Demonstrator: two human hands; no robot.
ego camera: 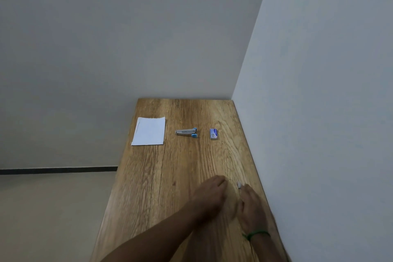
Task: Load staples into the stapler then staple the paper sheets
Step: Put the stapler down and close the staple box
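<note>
A silver stapler (186, 132) with blue ends lies in the middle of the wooden table (161, 176), its two arms spread apart. A small stack of white paper sheets (149, 131) lies to its left. A small blue and white staple box (214, 133) lies to its right. Both hands are near the table's front right, well short of these things. My right hand (251, 204) pinches a small silvery piece (239, 185) at its fingertips, which looks like a strip of staples. My left hand (212, 193) is blurred, with fingers stretched forward beside the right hand and nothing seen in it.
The table stands in a corner, with a white wall (319, 112) along its right edge and another behind it. Its left edge drops to a pale floor (46, 215). A green band (256, 233) circles my right wrist.
</note>
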